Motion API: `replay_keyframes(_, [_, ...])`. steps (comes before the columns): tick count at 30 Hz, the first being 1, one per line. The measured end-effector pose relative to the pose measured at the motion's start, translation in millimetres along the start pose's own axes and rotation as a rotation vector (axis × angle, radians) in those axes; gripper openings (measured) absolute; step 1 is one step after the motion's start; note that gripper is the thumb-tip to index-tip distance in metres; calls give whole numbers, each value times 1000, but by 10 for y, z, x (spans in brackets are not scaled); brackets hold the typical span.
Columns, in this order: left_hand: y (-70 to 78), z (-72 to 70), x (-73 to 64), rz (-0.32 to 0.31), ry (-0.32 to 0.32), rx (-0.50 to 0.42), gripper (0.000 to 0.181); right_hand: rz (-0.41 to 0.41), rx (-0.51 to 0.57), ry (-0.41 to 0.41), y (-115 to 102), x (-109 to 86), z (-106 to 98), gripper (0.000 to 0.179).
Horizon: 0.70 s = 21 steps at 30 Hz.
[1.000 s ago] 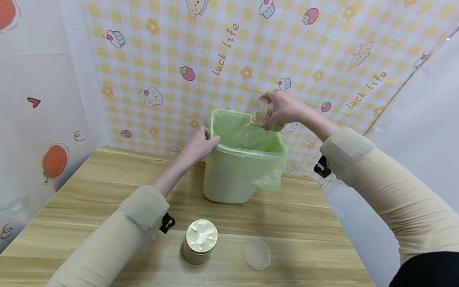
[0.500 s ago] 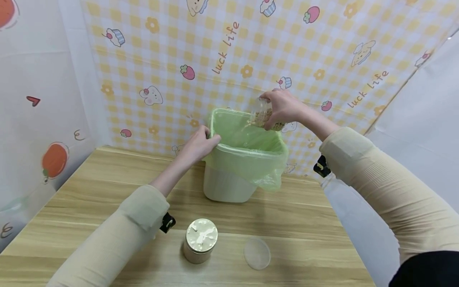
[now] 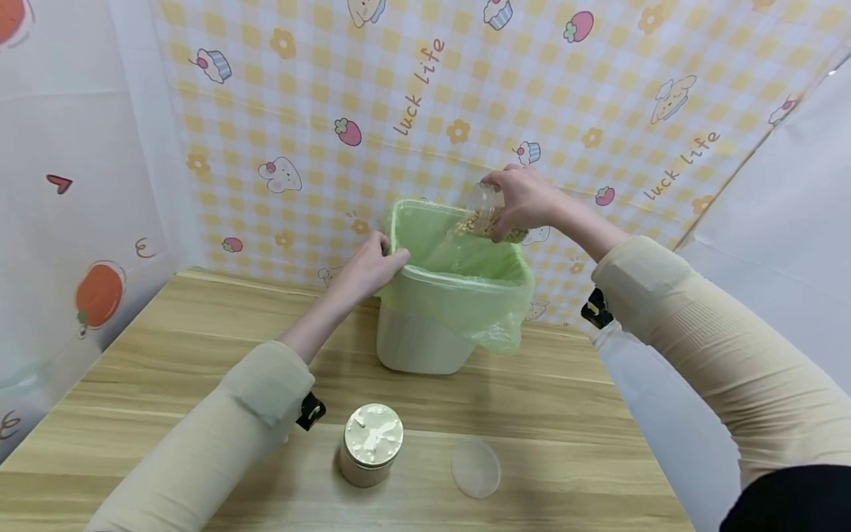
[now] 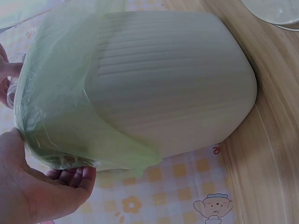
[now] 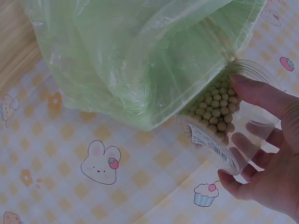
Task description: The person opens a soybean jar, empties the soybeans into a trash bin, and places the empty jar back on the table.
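Note:
A white trash bin stands at the back of the table, lined with a green plastic bag folded over its rim. My left hand grips the bin's left rim, fingers curled round the outside over the bag. Over the right side of the bin's mouth, my right hand holds a clear plastic jar, tilted mouth-down toward the inside. Small round tan balls fill part of the jar, and a stream of them falls into the bag. A barcode label shows on the jar's base.
Nearer on the wooden table stands a closed can with a shiny, pale gold lid. A clear round plastic lid lies flat to its right. A yellow checked cloth hangs right behind the bin.
Pouring has begun: the balls lay still inside the jar a second ago, then spilled from its mouth, and now fall as a wider stream. Both hands keep almost the same place.

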<state>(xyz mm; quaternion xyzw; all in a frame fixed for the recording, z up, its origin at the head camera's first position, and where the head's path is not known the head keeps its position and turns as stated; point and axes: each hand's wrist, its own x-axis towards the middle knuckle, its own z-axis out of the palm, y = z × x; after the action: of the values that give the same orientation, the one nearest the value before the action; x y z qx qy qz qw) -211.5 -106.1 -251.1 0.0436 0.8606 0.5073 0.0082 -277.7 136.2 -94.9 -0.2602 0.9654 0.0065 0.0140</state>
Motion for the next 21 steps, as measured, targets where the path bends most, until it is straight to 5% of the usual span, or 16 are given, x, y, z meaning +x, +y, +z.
replay_keyframes(21, [18, -13, 10, -5, -5, -3, 41, 10, -49, -19, -42, 1, -22, 98])
